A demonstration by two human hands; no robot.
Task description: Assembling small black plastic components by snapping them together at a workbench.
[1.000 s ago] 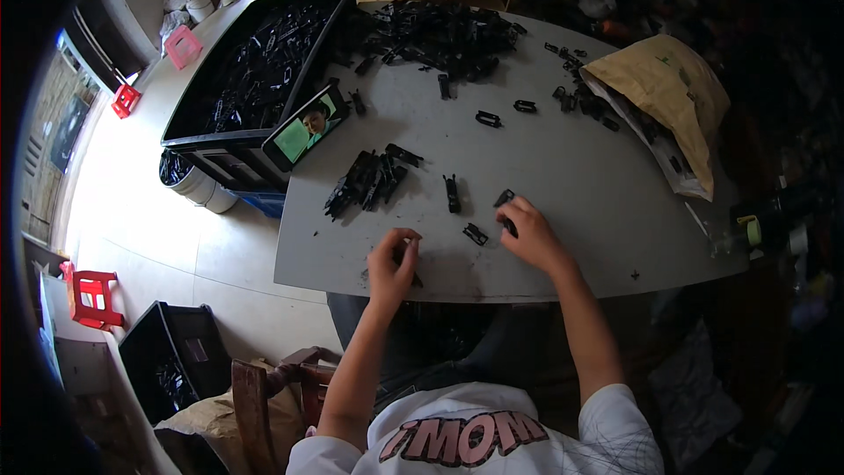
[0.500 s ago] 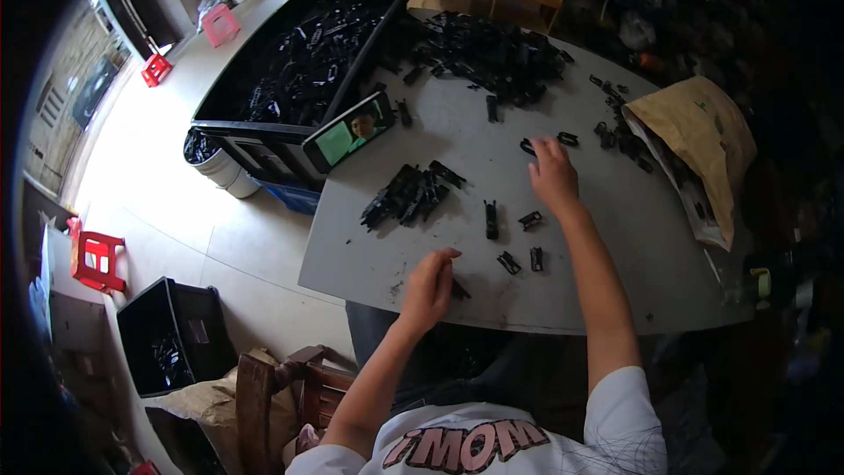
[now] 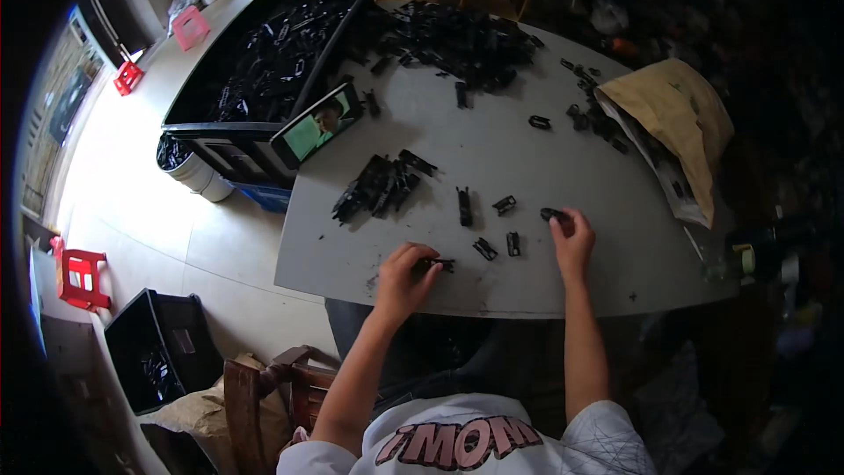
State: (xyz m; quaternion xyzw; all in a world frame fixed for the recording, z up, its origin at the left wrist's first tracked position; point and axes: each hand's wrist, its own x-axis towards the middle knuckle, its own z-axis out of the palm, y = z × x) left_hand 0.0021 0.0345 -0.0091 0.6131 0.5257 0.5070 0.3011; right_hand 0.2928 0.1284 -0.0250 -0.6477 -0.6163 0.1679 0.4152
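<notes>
Two hands busy: my left hand point(image 3: 406, 274) pinches small black clip point(image 3: 437, 264) on counter point(image 3: 563, 167); right hand point(image 3: 572, 240) fingers closed on another black piece point(image 3: 552, 214). I'd keep grips firm, low.

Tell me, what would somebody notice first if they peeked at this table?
Probably the big heap of black plastic parts at the far side of the grey table, beside a black crate full of more. Next, the bright phone screen leaning on that crate. Near the front edge, the left hand pinches a small black part, and the right hand touches another black piece.
</notes>
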